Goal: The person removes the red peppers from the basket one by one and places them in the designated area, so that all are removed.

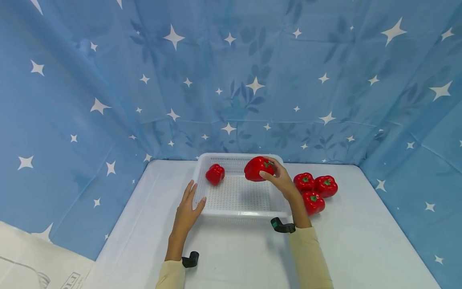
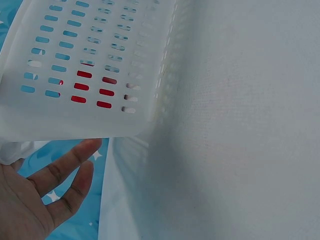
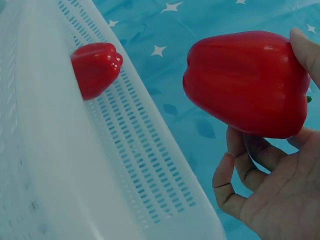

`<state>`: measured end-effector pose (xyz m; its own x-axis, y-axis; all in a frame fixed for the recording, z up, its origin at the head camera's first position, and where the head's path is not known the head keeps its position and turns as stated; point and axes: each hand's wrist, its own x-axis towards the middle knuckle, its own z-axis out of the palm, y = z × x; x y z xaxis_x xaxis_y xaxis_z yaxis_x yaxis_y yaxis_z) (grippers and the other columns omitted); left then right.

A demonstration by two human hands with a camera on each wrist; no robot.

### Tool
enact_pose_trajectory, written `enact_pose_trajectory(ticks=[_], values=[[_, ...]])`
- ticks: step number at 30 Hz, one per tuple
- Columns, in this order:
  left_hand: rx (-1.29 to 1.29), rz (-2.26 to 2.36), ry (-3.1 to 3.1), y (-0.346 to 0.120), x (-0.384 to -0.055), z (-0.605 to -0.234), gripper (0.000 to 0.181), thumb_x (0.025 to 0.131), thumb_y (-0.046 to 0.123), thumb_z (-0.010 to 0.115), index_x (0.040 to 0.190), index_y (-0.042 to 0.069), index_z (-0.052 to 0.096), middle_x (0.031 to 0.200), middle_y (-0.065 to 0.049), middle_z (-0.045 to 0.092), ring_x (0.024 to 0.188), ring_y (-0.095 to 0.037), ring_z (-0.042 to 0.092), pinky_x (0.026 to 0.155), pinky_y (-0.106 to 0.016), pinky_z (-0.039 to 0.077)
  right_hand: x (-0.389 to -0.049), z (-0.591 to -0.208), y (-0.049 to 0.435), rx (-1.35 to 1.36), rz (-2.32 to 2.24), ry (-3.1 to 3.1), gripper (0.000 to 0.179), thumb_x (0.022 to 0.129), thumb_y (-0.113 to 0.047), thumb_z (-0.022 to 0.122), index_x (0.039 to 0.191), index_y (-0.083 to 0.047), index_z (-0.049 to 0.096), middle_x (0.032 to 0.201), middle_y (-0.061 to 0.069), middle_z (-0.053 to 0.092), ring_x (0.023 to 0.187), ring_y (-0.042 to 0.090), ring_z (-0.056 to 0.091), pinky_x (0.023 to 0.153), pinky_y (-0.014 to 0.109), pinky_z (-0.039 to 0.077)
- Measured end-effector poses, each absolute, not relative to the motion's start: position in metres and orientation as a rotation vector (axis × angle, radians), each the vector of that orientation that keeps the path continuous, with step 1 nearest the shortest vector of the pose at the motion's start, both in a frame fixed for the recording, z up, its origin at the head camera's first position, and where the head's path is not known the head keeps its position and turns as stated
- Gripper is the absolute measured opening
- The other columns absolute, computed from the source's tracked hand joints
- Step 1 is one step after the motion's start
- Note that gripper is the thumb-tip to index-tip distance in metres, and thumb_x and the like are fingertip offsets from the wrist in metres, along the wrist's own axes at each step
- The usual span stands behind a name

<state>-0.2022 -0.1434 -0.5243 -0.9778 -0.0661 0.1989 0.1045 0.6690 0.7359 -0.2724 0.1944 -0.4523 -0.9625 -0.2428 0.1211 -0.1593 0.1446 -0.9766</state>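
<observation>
R hand (image 1: 280, 176) grips red pepper (image 1: 255, 170) at its 9–10 o'clock, over basket (image 1: 238, 212) (stem (image 3: 309, 99) mostly hidden in R wrist view). L hand (image 1: 186, 210), fingers apart, at basket's 8 o'clock; contact unclear.

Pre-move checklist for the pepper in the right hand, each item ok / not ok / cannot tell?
1. Grip: ok. The right hand holds the red pepper near its stem end.
2. Clearance: ok. That pepper is raised, apart from the white basket.
3. Landing spot: ok. Bare basket floor shows to the right of the pepper already inside.
4. Basket steadied: cannot tell. The left hand is at the left side, but firm contact isn't clear.
5. All peppers in: not ok. Three peppers sit outside, right of the basket.
</observation>
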Motion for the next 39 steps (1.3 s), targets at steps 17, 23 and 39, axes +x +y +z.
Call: enact_pose_trajectory(ticks=[17,23,39], values=[[-0.016,-1.193,-2.677,-0.143,-0.202,-0.521,0.068,0.095,0.044,0.057,0.154,0.022,0.031,0.164,0.009,0.017,0.148,-0.030,0.030,0.108,-0.054,0.038,-0.234,-0.451,0.237,-0.160,-2.352,2.338,0.065,0.092,-0.015,0.065,0.148,-0.019,0.032,0.144,0.005,0.043,0.119,0.006,0.053,0.088,0.015,0.054],[-0.012,-1.207,-2.676,-0.142,-0.202,-0.523,0.069,0.094,0.044,0.058,0.154,0.023,0.031,0.164,0.009,0.017,0.148,-0.029,0.029,0.108,-0.055,0.037,-0.224,-0.448,0.254,-0.051,-2.446,2.458,0.071,0.089,-0.011,0.069,0.149,-0.023,0.034,0.147,0.000,0.040,0.129,0.012,0.043,0.085,0.011,0.053],[-0.030,-1.195,-2.666,-0.142,-0.204,-0.526,0.067,0.096,0.043,0.056,0.154,0.020,0.032,0.163,0.012,0.018,0.148,-0.026,0.030,0.112,-0.050,0.036,-0.206,-0.461,0.300,0.254,-2.579,2.682,0.074,0.084,-0.009,0.074,0.147,-0.023,0.039,0.146,-0.001,0.043,0.134,0.017,0.038,0.080,0.005,0.050]])
